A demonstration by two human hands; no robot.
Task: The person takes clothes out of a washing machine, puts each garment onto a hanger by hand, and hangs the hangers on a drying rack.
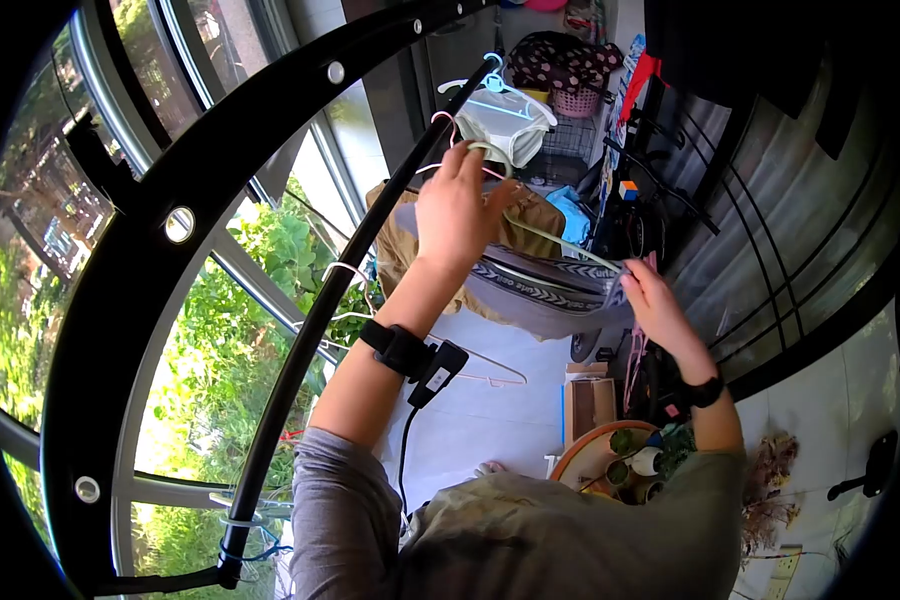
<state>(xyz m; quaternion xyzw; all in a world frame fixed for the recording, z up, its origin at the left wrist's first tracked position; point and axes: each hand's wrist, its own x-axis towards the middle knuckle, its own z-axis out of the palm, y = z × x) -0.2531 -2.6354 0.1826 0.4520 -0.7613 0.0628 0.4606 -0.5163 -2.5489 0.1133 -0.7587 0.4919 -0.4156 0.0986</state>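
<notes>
One grey garment (560,318) is hanging from a pale green hanger (564,241) beside a black rail (342,275), its patterned waistband (535,283) spreading below and between the hands. The left hand (454,212) is gripping the hanger near its hook, fingers curling; the right hand (660,308) is pinching the waistband's far end, fingers closing on cloth

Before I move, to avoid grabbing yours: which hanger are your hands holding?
The pale green hanger: its hook is at the left hand, its grey garment in the right hand. The light blue hanger is on the rod.
</notes>
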